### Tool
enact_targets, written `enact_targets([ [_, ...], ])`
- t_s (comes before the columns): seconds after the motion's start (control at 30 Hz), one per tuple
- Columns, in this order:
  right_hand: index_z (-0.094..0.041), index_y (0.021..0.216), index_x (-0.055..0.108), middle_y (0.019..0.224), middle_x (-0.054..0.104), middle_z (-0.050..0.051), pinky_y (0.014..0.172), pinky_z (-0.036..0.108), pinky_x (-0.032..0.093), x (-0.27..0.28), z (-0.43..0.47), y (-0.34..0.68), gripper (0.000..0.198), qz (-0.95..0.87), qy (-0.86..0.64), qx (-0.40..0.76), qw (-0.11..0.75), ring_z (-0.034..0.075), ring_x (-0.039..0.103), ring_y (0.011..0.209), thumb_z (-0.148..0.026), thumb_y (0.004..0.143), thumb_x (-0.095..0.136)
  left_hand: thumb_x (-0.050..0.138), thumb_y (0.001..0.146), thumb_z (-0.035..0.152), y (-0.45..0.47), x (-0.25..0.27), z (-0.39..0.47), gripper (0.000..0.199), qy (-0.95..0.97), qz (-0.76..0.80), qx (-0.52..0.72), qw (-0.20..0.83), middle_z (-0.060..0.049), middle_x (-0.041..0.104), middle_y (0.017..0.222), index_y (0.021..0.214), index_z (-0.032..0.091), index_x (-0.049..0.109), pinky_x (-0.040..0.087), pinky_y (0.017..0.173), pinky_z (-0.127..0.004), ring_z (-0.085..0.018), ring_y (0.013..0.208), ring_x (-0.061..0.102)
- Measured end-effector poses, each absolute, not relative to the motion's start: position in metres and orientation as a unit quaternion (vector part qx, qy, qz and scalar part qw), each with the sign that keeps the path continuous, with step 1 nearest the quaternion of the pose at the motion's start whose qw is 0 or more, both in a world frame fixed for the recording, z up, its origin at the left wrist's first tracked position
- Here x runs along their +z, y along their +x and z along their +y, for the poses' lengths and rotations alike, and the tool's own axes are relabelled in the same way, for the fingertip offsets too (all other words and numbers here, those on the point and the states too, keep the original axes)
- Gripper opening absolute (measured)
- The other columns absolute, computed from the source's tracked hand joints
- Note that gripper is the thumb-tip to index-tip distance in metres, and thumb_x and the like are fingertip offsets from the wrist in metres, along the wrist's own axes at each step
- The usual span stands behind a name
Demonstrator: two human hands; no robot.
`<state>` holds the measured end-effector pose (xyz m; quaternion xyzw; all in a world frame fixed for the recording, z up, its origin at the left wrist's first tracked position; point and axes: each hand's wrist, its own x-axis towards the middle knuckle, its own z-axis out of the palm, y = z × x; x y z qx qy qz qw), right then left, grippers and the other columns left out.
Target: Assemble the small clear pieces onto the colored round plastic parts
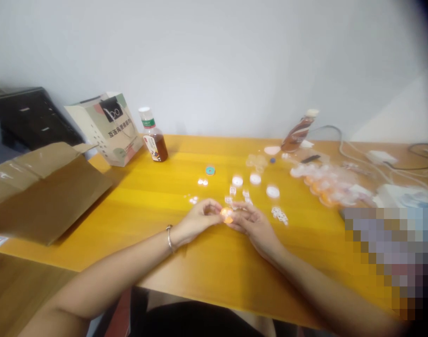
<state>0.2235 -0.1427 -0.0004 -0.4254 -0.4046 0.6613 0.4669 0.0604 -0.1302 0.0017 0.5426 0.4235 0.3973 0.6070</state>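
Note:
A small round orange piece with a pale top (227, 215) is held between my two hands above the table; blur hides its exact kind. The thumb and fingers of my left hand (204, 217) pinch its left side. From the right, my right hand (250, 223) grips it with thumb and fingertips. Just beyond the hands lie small white square pieces (232, 190) and several white discs (255, 178). A green disc (210, 171) and a pair of small white pieces (202, 182) are farther back. White linked pieces (279, 216) lie right of my right hand.
A cardboard box (41, 192) and a paper bag (112, 126) stand at the left, beside a drink bottle (154, 138). Another bottle (300, 131) leans at the back right. Orange and white pieces (322, 185) in clear wrapping, and cables (361, 161), occupy the right side.

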Motion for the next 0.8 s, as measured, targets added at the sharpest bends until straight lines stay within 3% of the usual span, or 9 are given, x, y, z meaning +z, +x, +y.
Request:
enact_targets([
  [0.17, -0.023, 0.083, 0.061, 0.077, 0.068, -0.001, 0.075, 0.028, 0.049, -0.0002, -0.1395, 0.2248, 0.023, -0.414, -0.42, 0.661, 0.464, 0.012, 0.063, 0.074, -0.031, 0.063, 0.07, 0.064, 0.067, 0.017, 0.0622, 0.0001, -0.1313, 0.018, 0.494, 0.424, 0.419, 0.633, 0.0, 0.055, 0.074, 0.081, 0.012, 0.053, 0.039, 0.061, -0.02, -0.006, 0.064, 0.05],
  [0.4, -0.023, 0.096, 0.061, 0.081, 0.069, 0.001, 0.079, 0.03, 0.046, 0.0, -0.1366, 0.2299, 0.036, -0.454, -0.403, 0.664, 0.437, 0.013, 0.062, 0.076, -0.025, 0.061, 0.071, 0.064, 0.07, 0.024, 0.063, 0.0035, -0.1332, 0.02, 0.441, 0.395, 0.425, 0.685, -0.003, 0.058, 0.076, 0.083, 0.013, 0.054, 0.043, 0.069, -0.024, -0.009, 0.069, 0.056],
  [0.8, -0.022, 0.095, 0.062, 0.086, 0.068, 0.002, 0.082, 0.032, 0.045, 0.0007, -0.1368, 0.2292, 0.037, -0.479, -0.405, 0.649, 0.431, 0.013, 0.062, 0.077, -0.025, 0.06, 0.072, 0.066, 0.067, 0.023, 0.0638, 0.0006, -0.1328, 0.021, 0.469, 0.425, 0.431, 0.643, -0.002, 0.059, 0.07, 0.079, 0.011, 0.055, 0.042, 0.061, -0.02, -0.007, 0.063, 0.056],
])
